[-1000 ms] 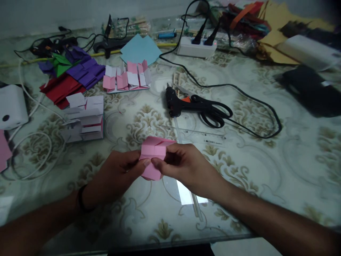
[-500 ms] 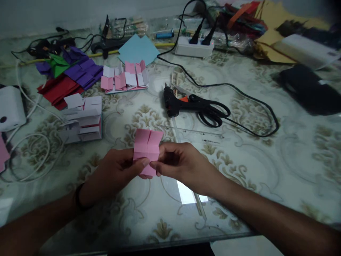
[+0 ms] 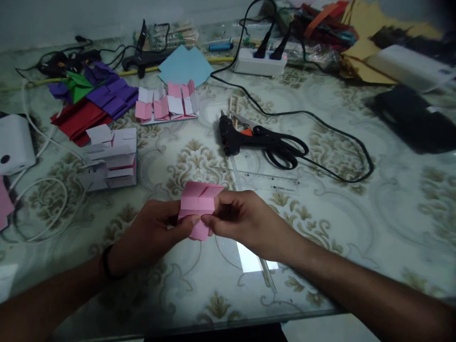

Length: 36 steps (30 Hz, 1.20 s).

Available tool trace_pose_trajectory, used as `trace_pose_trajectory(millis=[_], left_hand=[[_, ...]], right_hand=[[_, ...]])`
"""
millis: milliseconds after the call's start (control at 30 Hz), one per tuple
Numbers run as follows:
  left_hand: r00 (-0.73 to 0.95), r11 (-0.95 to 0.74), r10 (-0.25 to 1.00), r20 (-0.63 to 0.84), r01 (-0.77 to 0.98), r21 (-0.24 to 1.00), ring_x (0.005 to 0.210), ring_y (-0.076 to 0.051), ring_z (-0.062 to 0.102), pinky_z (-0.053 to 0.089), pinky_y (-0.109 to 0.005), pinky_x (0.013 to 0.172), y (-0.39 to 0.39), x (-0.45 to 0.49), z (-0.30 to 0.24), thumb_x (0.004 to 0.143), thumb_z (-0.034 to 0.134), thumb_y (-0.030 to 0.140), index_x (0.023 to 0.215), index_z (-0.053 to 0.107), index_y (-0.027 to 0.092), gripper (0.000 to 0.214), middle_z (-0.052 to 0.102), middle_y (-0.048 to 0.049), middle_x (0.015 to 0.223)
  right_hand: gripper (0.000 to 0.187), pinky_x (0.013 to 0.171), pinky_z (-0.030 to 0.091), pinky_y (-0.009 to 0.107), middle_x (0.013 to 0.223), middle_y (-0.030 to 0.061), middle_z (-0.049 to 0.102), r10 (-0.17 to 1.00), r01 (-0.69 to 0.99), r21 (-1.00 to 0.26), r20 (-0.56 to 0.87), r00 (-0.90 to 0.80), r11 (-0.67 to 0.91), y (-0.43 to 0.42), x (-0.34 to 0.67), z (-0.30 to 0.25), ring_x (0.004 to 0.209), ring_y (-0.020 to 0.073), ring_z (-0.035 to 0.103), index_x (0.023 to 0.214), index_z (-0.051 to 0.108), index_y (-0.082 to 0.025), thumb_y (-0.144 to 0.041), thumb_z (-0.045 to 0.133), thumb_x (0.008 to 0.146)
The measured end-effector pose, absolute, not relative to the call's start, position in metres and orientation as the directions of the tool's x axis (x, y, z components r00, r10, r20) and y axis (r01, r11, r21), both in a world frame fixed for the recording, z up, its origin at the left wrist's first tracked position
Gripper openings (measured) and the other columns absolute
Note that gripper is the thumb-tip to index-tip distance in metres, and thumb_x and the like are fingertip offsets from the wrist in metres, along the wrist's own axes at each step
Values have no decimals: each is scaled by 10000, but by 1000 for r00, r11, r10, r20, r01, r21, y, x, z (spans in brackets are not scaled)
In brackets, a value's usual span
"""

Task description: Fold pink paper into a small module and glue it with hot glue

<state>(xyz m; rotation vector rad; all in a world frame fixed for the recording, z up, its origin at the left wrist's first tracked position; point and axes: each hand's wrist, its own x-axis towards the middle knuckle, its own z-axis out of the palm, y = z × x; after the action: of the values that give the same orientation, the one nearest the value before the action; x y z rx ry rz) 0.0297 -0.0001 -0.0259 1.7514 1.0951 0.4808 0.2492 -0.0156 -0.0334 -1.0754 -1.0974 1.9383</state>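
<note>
pink folded paper point(image 3: 196, 204) sits between our two hands, above the patterned tabletop point(image 3: 374, 223); just beyond, the clear ruler point(image 3: 263, 179) carries print too small for us to read. the paper's long axis runs roughly near to far, its upper panel leaning away from us, the slit slanting toward the far right and a crease crossing sideways. our left hand point(image 3: 153, 228) pinches the left edge, our right hand point(image 3: 245, 218) the right, thumb tips close together on the near panel. past the ruler we see a black glue gun point(image 3: 229, 135) beside scissors point(image 3: 269, 134).
</note>
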Motion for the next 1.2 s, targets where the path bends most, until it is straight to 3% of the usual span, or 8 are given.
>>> trace_pose_trajectory(millis=[133, 367, 633, 933, 1200], left_hand=[[505, -116, 850, -149, 456, 882, 524, -93, 343, 273, -226, 483, -1, 30, -25, 956, 639, 332, 676, 656, 175, 322, 414, 62, 565], [474, -55, 862, -181, 443, 895, 566, -101, 396, 302, -218, 513, -1, 28, -27, 962, 634, 352, 733, 684, 165, 300, 495, 50, 599], [485, -58, 857, -175, 427, 902, 538, -93, 382, 310, -217, 502, -1, 29, -26, 956, 643, 335, 711, 702, 160, 307, 509, 54, 568], [485, -31, 852, -195, 420, 907, 570, -135, 569, 405, -226, 512, 2, 27, -27, 970, 652, 392, 790, 766, 177, 303, 746, -7, 662], [504, -52, 840, -200, 443, 895, 483, -98, 430, 306, -226, 447, 2, 30, -24, 951, 637, 328, 675, 679, 179, 317, 562, 40, 537]], right_hand=[[272, 617, 378, 225, 684, -56, 608, 827, -170, -874, -345, -444, -456, -15, 248, -34, 642, 95, 501, 740, 690, -173, -247, 952, 753], [264, 682, 462, 214, 745, -42, 710, 816, -239, -832, -362, -450, -501, -13, 248, -35, 700, 97, 606, 783, 733, -168, -174, 982, 697], [241, 686, 501, 228, 732, -23, 724, 827, -233, -846, -347, -443, -480, -14, 251, -34, 701, 113, 636, 769, 766, -167, -252, 991, 746], [275, 709, 501, 275, 751, -5, 735, 850, -88, -921, -309, -426, -379, -12, 255, -33, 723, 147, 654, 794, 762, -184, -391, 939, 834], [361, 660, 417, 283, 742, -9, 707, 863, 86, -962, -269, -428, -257, -17, 254, -29, 682, 136, 574, 795, 711, -187, -488, 804, 972]])
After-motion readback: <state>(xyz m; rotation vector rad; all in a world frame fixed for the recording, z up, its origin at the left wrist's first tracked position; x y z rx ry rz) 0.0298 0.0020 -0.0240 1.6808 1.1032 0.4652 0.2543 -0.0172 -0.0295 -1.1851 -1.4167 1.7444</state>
